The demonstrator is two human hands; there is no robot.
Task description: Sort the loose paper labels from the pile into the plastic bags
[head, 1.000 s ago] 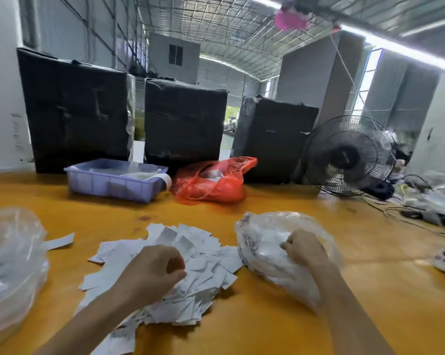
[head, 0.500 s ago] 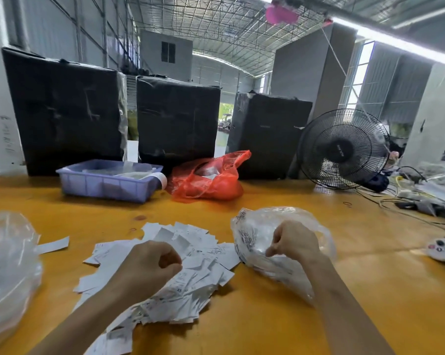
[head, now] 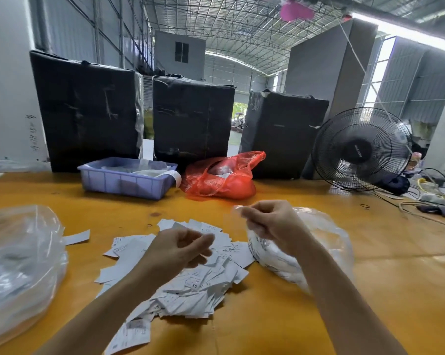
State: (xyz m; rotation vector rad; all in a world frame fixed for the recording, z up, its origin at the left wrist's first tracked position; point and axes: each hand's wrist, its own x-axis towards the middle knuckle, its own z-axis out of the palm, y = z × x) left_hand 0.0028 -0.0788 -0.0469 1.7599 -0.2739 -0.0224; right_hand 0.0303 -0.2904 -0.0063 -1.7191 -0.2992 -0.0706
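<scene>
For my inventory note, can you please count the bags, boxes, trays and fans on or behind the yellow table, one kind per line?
Clear plastic bags: 2, left bag and right bag
Red plastic bag: 1
Black wrapped boxes: 3
Purple tray: 1
Black fan: 1
Total: 8

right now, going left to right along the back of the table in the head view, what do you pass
purple plastic tray → red plastic bag → black fan → tangle of cables
</scene>
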